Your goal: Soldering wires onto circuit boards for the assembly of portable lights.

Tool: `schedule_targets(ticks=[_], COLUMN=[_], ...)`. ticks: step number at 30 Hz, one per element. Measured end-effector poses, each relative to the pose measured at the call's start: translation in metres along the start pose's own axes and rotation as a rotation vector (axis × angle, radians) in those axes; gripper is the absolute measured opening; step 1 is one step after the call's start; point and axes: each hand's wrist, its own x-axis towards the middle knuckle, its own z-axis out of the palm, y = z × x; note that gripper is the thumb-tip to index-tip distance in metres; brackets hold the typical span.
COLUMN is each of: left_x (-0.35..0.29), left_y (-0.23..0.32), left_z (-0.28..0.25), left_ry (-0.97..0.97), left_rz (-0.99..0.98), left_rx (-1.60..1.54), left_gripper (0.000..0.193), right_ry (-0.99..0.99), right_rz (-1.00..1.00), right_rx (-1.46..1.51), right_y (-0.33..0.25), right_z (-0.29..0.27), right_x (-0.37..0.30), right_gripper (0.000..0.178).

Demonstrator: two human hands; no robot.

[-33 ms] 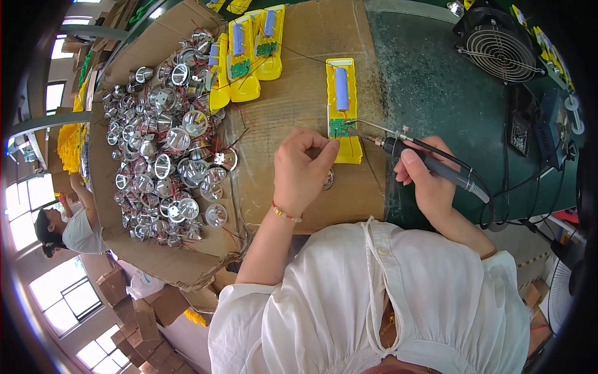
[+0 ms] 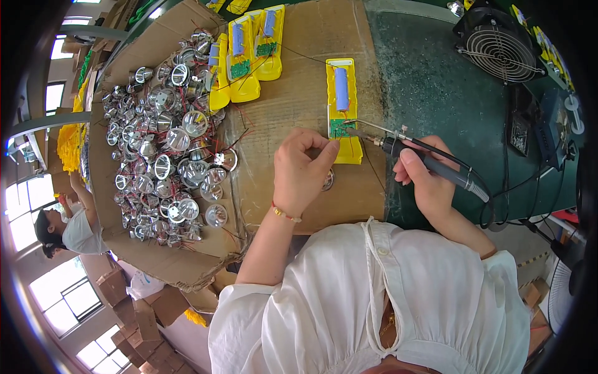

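A yellow casing (image 2: 351, 154) lies lengthwise on the cardboard in front of me. Inside it sit a blue cylindrical battery (image 2: 341, 90) and, nearer to me, a green circuit board (image 2: 337, 125). My right hand (image 2: 430, 187) grips a soldering iron (image 2: 443, 169) with a thin metal feed tube (image 2: 371, 126) fixed alongside; both tips are at the board. My left hand (image 2: 300, 165) is closed in a pinch beside the board's left edge. Whatever is between those fingertips is too small to make out. Partly hidden by this hand is a silver lamp reflector (image 2: 328, 181).
At left, a cardboard box (image 2: 168, 267) holds many silver reflectors (image 2: 178, 138) with red wires. Several filled yellow casings (image 2: 245, 92) lie at the far left. A caged fan (image 2: 501, 56) stands far right, near a black tray (image 2: 521, 128). Another person (image 2: 81, 230) is beyond the box.
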Motion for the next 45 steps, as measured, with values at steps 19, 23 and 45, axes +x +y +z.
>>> schedule_targets(ticks=[19, 23, 45], left_x=[0.006, 0.008, 0.318], left_y=[-0.003, -0.001, 0.085], left_z=[-0.005, -0.005, 0.051], left_ry=[-0.059, -0.068, 0.315], left_rz=[-0.067, -0.052, 0.382], left_rx=[0.024, 0.057, 0.870], left_gripper=[0.013, 0.013, 0.046], right_ry=[0.050, 0.074, 0.217], right_rz=[-0.051, -0.066, -0.001], right_rx=[0.062, 0.084, 0.024], right_y=[0.004, 0.008, 0.016], right_z=[-0.022, -0.032, -0.081], right_x=[-0.006, -0.007, 0.001], right_gripper=[0.014, 0.014, 0.015])
